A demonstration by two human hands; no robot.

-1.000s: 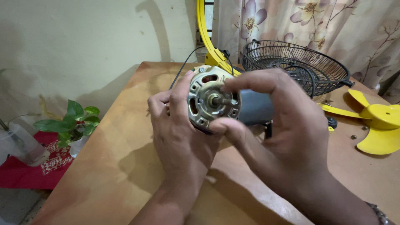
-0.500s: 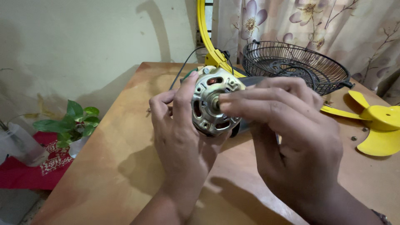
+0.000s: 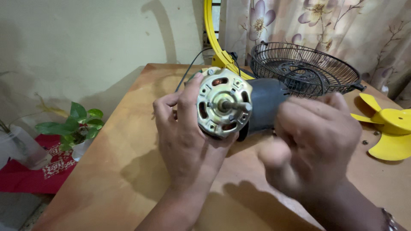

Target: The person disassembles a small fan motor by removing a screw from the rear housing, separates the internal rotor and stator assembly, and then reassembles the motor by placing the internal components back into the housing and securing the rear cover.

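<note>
head view — where's the round silver fan motor?
— gripped in the left hand above the wooden table, shaft pointing at the camera; the right hand is blurred, loosely curled, empty, just beside it.

wooden table, wire fan guard, yellow blade

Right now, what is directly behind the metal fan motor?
A dark plastic housing sits behind the fan motor, held by the left hand. The motor hides where they join.
</note>
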